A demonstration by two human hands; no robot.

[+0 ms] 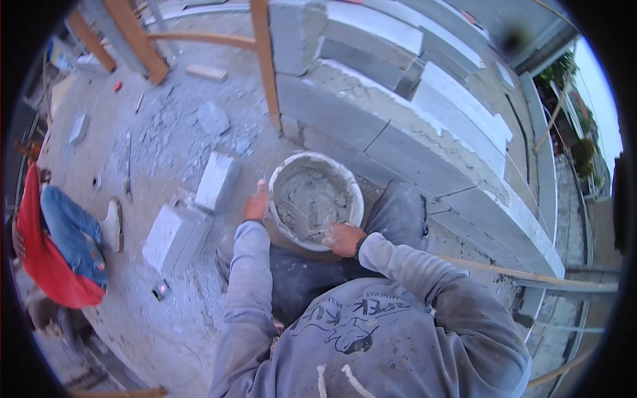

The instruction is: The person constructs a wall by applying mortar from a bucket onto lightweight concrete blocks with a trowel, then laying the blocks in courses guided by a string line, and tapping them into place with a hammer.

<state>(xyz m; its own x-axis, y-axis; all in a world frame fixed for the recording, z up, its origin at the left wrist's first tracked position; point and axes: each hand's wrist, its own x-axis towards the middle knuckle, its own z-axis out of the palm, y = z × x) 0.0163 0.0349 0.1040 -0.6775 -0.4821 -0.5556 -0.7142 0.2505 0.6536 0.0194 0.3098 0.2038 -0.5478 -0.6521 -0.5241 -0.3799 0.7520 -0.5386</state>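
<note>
Between my knees stands a round bucket (357, 199) with a pale, mortar-crusted rim. Wet grey mortar (312, 196) lies inside it. My left hand (257, 201) is closed on the bucket's left side, with a finger pointing up along the rim. On the near right edge, my right hand (345, 239) is closed at the rim, its fingertips reaching over the inside and smeared with mortar. No tool shows clearly in either hand; the undersides of both are hidden.
A low wall of grey blocks (345, 116) runs along the right, with loose white blocks (458, 109) on its far side. Cut blocks (174, 235) and rubble (212, 118) lie to the left. A person in red (50, 245) sits at far left. Wooden posts (265, 66) stand ahead.
</note>
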